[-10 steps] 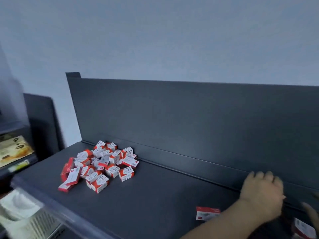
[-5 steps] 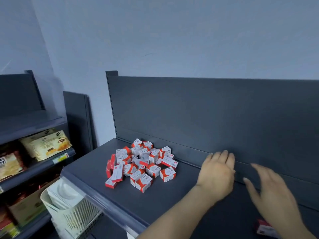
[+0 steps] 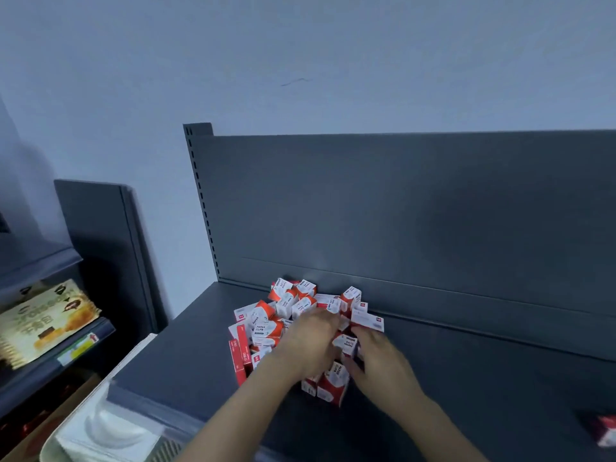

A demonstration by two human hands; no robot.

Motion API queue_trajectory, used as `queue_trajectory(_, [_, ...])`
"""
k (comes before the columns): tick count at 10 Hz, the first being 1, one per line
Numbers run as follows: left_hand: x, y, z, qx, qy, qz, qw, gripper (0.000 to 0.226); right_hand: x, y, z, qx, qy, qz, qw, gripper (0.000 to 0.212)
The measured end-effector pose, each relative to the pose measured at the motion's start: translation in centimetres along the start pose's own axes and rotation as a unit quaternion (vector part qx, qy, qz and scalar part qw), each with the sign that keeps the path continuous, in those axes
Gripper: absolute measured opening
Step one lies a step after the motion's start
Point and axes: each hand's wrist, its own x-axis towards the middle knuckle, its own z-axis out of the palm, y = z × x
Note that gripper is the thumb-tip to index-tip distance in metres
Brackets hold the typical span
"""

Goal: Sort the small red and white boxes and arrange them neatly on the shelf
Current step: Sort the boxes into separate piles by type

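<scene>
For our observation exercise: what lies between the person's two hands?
One small box of the pile, between left hand and right hand, in the head view.

A single view from the person's head, looking forward and down onto the dark shelf [image 3: 186, 371], near enough that both forearms [image 3: 233, 418] enter from the bottom edge; the back panel [image 3: 416, 211] and the wall [image 3: 300, 55] fill the upper half, and a neighbouring rack [image 3: 96, 235] shows at left
</scene>
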Motion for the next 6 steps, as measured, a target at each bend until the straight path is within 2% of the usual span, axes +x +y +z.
queue_trajectory(1, [-1.3, -2.1, 0.7, -0.024, -0.078, 0.009, 0.997, 0.046, -0.1, -0.9, 2.0, -0.006, -0.089, 0.005, 0.996, 0.057])
queue_trajectory(2, [-2.0, -3.3, 1.1, -0.050, -0.139, 0.025, 0.989, 0.053, -0.2, -1.7, 2.9, -0.005, -0.137, 0.013, 0.990, 0.073])
queue_trajectory(3, [-1.8, -3.8, 1.8, 0.011, -0.138, 0.038, 0.990, 0.063, -0.2, -2.3, 3.5, -0.018, -0.155, 0.030, 0.987, 0.079])
queue_trajectory(4, [-1.0, -3.2, 2.2, 0.050, -0.130, 0.055, 0.989, 0.062, 0.1, -2.5, 3.7, -0.001, -0.154, 0.061, 0.986, 0.075])
queue_trajectory(5, [-0.3, -2.9, 2.5, 0.045, -0.134, 0.044, 0.989, 0.046, 0.2, -2.3, 3.6, 0.024, -0.148, 0.102, 0.983, 0.066])
queue_trajectory(6, [0.4, -2.4, 2.4, 0.020, -0.133, 0.048, 0.990, 0.048, -0.5, -1.9, 2.3, 0.002, -0.114, 0.091, 0.989, 0.068])
